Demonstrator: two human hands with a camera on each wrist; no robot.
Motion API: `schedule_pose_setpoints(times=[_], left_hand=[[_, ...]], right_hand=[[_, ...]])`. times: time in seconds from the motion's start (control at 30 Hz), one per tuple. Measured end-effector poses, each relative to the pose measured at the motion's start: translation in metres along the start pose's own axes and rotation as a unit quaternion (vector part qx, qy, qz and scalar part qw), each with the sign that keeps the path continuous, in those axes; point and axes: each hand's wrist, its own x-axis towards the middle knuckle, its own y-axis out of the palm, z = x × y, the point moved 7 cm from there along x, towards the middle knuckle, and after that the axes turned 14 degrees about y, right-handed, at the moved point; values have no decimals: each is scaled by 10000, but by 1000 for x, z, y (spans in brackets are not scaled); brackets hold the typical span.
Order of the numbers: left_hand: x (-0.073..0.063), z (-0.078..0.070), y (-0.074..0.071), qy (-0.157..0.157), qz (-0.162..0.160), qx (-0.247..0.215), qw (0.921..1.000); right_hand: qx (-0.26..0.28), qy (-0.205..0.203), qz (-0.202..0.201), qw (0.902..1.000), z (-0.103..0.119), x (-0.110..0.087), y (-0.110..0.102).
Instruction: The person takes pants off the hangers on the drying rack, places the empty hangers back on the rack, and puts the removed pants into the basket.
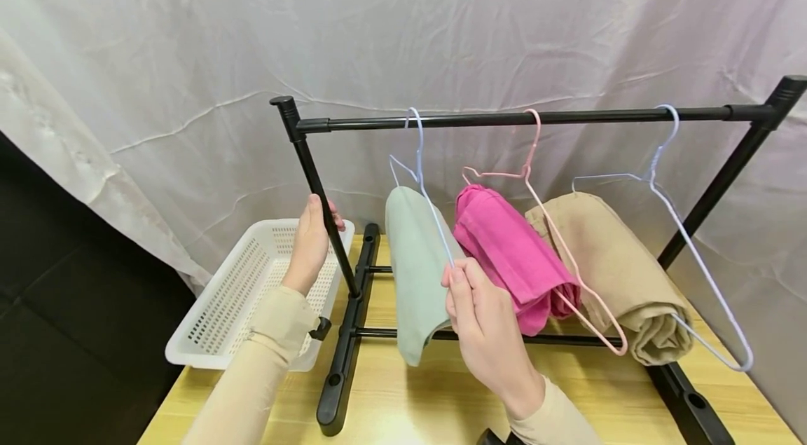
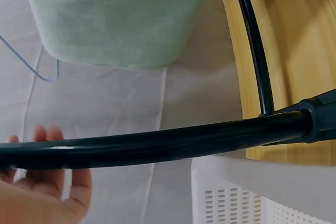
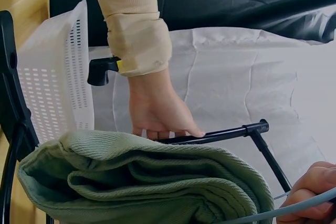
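My right hand point(image 1: 484, 329) pinches the lower front corner of a light-blue hanger point(image 1: 435, 214), which is hooked over the rack's top bar point(image 1: 372, 123). A folded pale-green garment point(image 1: 412, 277) hangs over this hanger; its layered end fills the lower part of the right wrist view. My left hand point(image 1: 307, 245) holds the rack's left post point(image 1: 315, 179), its fingertips showing past the post in the left wrist view. Beside the green garment hang a folded magenta garment point(image 1: 504, 256) on a pink hanger point(image 1: 532, 196) and a folded khaki garment point(image 1: 605, 263) on another blue hanger point(image 1: 706, 266).
A white perforated basket point(image 1: 217, 350) stands on the wooden table point(image 1: 441, 403), left of the rack's foot point(image 1: 340, 378). Behind the rack hangs a pale curtain point(image 1: 353, 24). The area left of the table is dark.
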Motion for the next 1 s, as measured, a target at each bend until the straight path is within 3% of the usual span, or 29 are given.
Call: schedule_pose_setpoints(times=[0.13,0.23,0.4,0.5,0.8,1.0], left_hand=[[-5,-4,-7,-186,-8,880,9959],[-11,-9,-13,-282,-232,1356,9901],[-29,-14,-14,-266,-974,1444,9844],[-44,-13,-5,-355,-1098,1338,9843],[-79,0,33,-765,-240,1216,9893],[-100,14,51,-1572,218,687,9849]], right_hand=[[-68,16,48,10000,-4,-1,3],[-52,59,121,9999,-6,-3,6],[-37,84,127,9999,-9,-7,6],[-93,86,125,9998,-10,-9,6],[-77,67,198,9998,-10,-12,7],[17,-30,222,9997,-8,-14,8]])
